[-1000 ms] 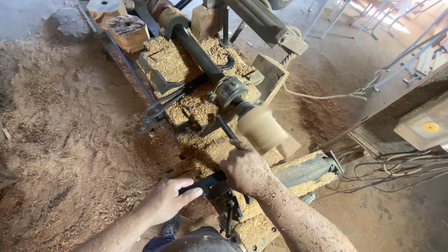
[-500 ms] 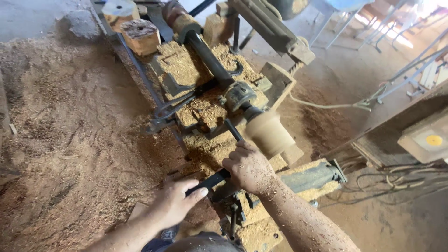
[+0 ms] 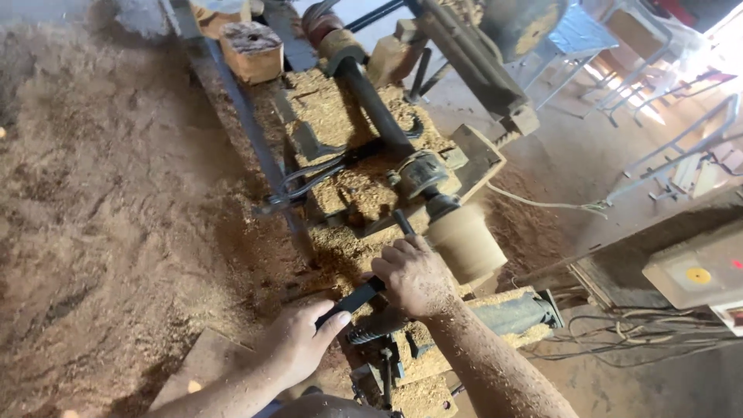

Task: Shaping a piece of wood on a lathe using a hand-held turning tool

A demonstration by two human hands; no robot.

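Both hands are on one dark turning tool (image 3: 357, 296), and its tip lies against the pale wooden workpiece (image 3: 467, 246) spinning on the lathe (image 3: 364, 155). The right hand (image 3: 416, 276) is just beside the workpiece, fingers curled tight over the shaft near the tip. The left hand (image 3: 298, 344) sits further back from the workpiece, fingers wrapped around the handle with the thumb laid along it.

Judging by its shape, the rough work looks done: the workpiece already reads as a smooth, rounded cylinder (its outline is blurred by rotation, so any finer detail cannot be told). Deep sawdust (image 3: 101, 232) lies well to the left of the workpiece and chips cover the bed beside it, which points to much wood already removed. What seems left is shaping or smoothing of the surface, and I cannot tell how much.

As for room, the right hand has little: the workpiece is touching distance ahead and the dark chuck (image 3: 422, 174) sits just behind it. Below the workpiece, the bed's end and a grey motor housing (image 3: 511, 313) crowd the forearm. Loose cables (image 3: 635, 333) trail to the right of the workpiece. Left of it, over the sawdust, the space is open.
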